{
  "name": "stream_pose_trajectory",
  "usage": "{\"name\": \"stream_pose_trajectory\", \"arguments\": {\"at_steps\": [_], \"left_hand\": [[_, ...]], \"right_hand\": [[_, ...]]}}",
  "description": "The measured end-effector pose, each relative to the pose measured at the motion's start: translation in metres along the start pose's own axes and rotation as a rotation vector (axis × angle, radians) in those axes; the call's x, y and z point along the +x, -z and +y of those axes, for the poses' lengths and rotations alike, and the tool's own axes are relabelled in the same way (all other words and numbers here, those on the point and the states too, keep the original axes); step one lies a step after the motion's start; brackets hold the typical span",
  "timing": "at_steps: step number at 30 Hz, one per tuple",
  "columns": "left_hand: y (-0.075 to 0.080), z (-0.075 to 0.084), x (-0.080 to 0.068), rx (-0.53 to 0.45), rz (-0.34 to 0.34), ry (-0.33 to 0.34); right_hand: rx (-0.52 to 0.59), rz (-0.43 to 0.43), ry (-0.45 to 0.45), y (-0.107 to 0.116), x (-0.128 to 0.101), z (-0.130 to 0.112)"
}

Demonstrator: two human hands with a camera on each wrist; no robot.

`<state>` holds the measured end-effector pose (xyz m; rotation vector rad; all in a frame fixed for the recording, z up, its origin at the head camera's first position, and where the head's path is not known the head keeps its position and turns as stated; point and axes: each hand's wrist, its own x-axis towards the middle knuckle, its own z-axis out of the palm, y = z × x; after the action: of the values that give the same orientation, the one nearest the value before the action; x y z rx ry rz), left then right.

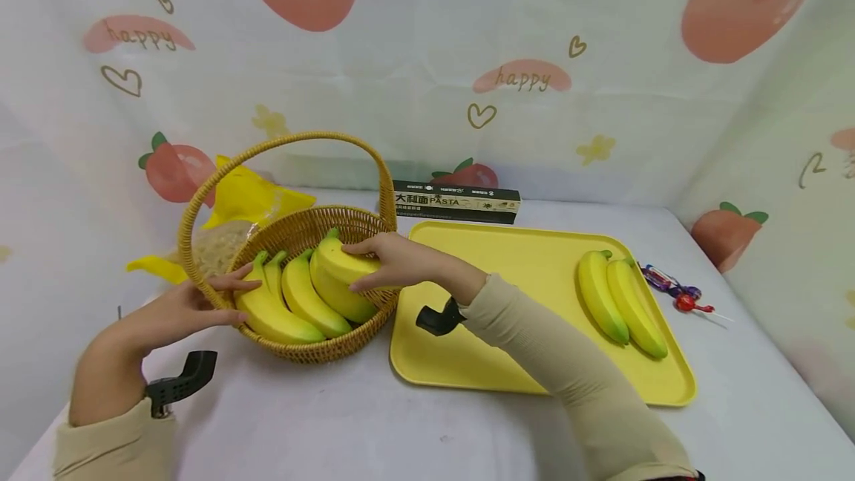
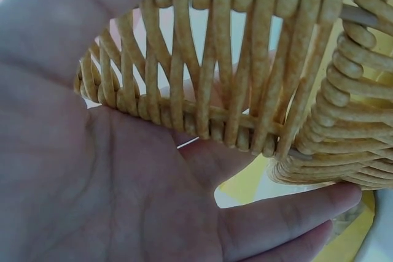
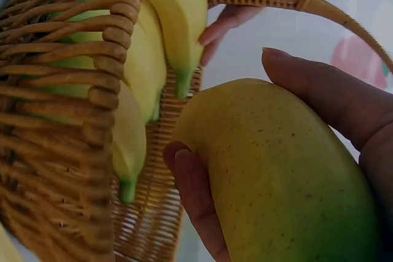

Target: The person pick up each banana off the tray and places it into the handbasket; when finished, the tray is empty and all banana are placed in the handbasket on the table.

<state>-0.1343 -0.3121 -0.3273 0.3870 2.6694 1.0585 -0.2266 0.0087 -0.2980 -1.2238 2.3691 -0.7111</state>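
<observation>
A wicker basket [image 1: 314, 352] with a tall arched handle holds several yellow bananas [image 1: 310, 297], their green stems toward the back. My left hand [image 1: 177, 310] grips the foot of the handle at the basket's left side; the woven band [image 2: 209, 59] passes between thumb and fingers in the left wrist view. One fingertip reaches over a banana [image 1: 274, 314] there. On the basket's right side my right hand [image 1: 407, 262] holds another banana [image 3: 276, 164] between thumb and fingers. Its far end is over the basket, beside the other bananas.
Right of the basket lies a yellow tray [image 1: 501, 251] bearing two bananas [image 1: 621, 306]. Wrapped candies [image 1: 671, 284] and a red lollipop [image 1: 686, 303] lie beyond its right edge. A pasta box [image 1: 461, 203] stands behind the tray. A yellow and clear bag [image 1: 260, 195] sits behind the basket.
</observation>
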Motion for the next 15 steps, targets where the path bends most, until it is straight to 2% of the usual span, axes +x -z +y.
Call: {"name": "stream_pose_trajectory", "arguments": {"at_steps": [6, 15], "left_hand": [[0.000, 0.002, 0.002, 0.022, 0.000, 0.000], [0.000, 0.002, 0.001, 0.009, -0.005, 0.013]], "right_hand": [[-0.036, -0.072, -0.026, -0.006, 0.031, -0.007], [-0.053, -0.165, -0.044, -0.016, 0.064, -0.023]]}}
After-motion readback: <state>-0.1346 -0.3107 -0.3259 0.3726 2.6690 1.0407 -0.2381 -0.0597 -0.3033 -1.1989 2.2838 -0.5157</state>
